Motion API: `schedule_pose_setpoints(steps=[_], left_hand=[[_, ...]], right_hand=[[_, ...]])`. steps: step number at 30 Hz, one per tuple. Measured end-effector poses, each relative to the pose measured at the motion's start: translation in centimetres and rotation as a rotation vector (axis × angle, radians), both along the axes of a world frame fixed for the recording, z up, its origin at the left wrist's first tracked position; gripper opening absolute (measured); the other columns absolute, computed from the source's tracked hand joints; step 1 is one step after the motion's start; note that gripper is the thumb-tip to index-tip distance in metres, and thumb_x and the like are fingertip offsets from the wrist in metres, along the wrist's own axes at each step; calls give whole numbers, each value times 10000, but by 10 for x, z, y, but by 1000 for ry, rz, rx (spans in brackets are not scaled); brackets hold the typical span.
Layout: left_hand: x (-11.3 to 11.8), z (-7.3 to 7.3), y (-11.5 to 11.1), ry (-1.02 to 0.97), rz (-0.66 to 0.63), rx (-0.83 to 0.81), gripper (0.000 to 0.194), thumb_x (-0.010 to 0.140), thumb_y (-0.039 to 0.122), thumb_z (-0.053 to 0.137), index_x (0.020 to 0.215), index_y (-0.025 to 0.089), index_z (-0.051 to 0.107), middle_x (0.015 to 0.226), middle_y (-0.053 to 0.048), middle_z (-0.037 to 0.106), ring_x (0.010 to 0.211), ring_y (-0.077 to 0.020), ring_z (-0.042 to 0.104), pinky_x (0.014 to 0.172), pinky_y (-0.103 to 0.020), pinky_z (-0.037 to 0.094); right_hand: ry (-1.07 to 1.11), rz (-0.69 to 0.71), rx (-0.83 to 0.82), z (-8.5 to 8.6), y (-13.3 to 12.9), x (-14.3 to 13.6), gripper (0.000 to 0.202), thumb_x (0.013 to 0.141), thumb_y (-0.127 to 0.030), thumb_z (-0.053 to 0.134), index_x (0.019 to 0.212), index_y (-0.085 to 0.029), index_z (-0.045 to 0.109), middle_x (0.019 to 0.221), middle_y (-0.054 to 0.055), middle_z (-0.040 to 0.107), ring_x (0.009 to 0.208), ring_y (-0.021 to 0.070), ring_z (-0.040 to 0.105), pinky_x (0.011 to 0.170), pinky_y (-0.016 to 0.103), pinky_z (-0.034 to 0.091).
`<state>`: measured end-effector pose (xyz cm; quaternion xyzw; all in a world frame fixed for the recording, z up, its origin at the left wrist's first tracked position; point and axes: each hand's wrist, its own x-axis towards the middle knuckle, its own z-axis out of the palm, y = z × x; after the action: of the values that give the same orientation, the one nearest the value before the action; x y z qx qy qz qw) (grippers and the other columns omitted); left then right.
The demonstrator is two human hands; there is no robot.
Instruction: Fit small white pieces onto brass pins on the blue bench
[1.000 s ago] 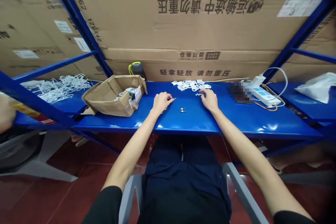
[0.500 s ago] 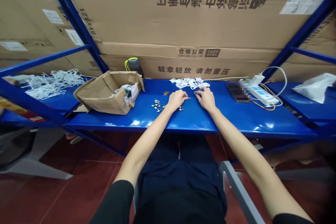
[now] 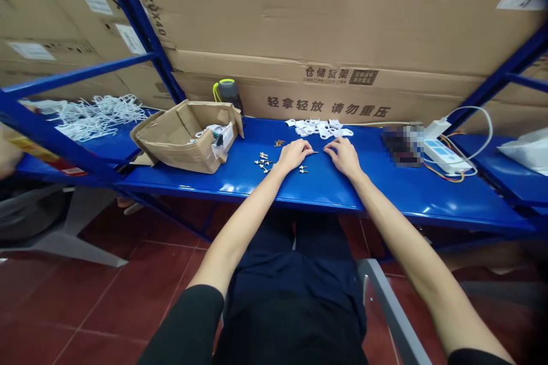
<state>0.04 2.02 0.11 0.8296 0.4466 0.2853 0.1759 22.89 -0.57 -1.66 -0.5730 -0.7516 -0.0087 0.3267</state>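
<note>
My left hand [image 3: 295, 155] is closed in a pinch on a small brass pin [image 3: 315, 152], whose tip points right. Facing it across a short gap, my right hand [image 3: 342, 156] has its fingertips together low over the blue shelf; whatever they hold is too small to make out. Several small brass pins with white parts [image 3: 262, 162] lie left of my left forearm, and a few similar pieces [image 3: 303, 169] lie between my forearms. Plain brass pins [image 3: 279, 143] sit behind my left hand. White plastic pieces [image 3: 319, 128] are heaped behind both hands.
An open cardboard box [image 3: 180, 145] stands on the left of the blue shelf [image 3: 398, 194], with a dark bottle [image 3: 231, 96] behind it. On the right are a power strip [image 3: 447, 157] with cables and a blurred dark object [image 3: 401, 145]. White cords [image 3: 100, 117] lie far left.
The view has shifted, so the shelf and its contents appear higher and further right. Between my forearms, the small pieces show more fully. Both hands keep nearly the same pose.
</note>
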Motion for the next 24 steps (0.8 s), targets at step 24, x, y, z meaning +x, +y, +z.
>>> schedule_pose_setpoints(steps=[24], left_hand=[[1,4,-9,-135,-115,151,172,1092,332,590,1118,219,716,1192,-47,752,1097,-212,692,958,-291,504]], right_hand=[[492,179,-107,12,-8,-7,478,851,-610,752,1124,-223,820,1001,85,831,861,273,753,843,442,616]])
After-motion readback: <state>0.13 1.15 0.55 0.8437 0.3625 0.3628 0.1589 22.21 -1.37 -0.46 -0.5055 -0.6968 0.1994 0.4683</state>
